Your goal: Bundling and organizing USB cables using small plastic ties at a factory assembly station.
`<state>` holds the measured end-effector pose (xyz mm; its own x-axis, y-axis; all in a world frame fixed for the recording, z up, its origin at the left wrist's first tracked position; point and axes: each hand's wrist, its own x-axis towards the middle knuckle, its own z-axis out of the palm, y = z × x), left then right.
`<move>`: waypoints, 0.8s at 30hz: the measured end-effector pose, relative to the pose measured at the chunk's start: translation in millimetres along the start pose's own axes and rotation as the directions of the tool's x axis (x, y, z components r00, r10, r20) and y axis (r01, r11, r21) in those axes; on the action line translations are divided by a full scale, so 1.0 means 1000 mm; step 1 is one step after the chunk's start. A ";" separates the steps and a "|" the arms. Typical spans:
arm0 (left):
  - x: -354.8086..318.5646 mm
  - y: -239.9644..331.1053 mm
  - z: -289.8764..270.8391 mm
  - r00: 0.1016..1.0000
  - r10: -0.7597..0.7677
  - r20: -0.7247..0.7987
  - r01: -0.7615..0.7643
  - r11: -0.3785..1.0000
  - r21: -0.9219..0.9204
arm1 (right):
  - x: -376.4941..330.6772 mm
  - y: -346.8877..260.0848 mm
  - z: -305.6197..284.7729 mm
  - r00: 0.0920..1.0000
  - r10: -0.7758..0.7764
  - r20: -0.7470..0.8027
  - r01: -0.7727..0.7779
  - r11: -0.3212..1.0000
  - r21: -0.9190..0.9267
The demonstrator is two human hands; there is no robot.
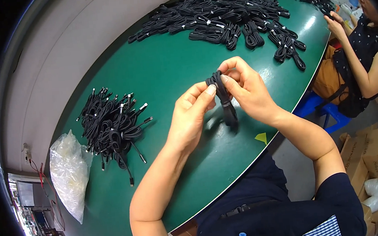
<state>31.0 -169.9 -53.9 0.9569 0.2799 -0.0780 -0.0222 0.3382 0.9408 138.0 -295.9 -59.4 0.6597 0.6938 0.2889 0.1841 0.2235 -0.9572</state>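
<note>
Between my two hands, over the middle of the green table [168, 79], hangs a coiled black cable [226, 104]. My left hand [193, 111] pinches its upper left side with the thumb in front. From the right, my right hand [249, 89] grips the top of the same coil between thumb and fingers. The lower loops dangle free, slightly blurred. To the left of my hands lies a loose heap of black cables [109, 124] with silvery connector ends sticking out. Beyond my hands spreads a large pile of bundled black cables [212, 14].
A clear plastic bag [71, 171] sits at the table's left edge. Yellow tape [261, 138] marks the near edge. At right, a co-worker [361, 55] sits on a blue stool [330, 111] holding something dark. Cardboard boxes [369, 152] stand on the floor behind them.
</note>
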 end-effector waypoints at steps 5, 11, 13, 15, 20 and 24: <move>-0.005 -0.002 0.017 0.988 0.137 -0.065 -0.125 0.978 0.165 | -0.003 0.002 0.003 0.990 -0.136 -0.035 0.125 0.966 -0.227; 0.002 -0.011 -0.002 1.000 0.025 0.009 -0.024 0.997 -0.067 | -0.008 -0.005 0.003 0.980 -0.199 -0.028 0.177 0.923 -0.343; 0.001 -0.009 -0.005 0.998 -0.049 0.051 0.057 0.982 -0.178 | -0.006 -0.002 -0.002 0.921 -0.390 0.020 0.349 0.800 -0.488; -0.001 -0.005 -0.004 0.989 -0.112 0.098 0.135 0.949 -0.284 | -0.005 0.002 -0.005 0.823 -0.558 0.102 0.496 0.622 -0.606; -0.004 0.000 0.000 0.988 -0.133 0.083 0.153 0.936 -0.317 | -0.011 0.002 -0.005 0.749 -0.639 0.174 0.586 0.517 -0.624; -0.008 0.001 0.004 0.987 -0.154 0.047 0.161 0.910 -0.382 | -0.016 -0.003 0.000 0.781 -0.606 0.151 0.555 0.562 -0.614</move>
<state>24.3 -175.1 -51.2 0.9615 0.1816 -0.2065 0.0226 0.6962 0.7175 127.0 -307.4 -61.5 0.2937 0.5095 0.8088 0.9166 0.0901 -0.3896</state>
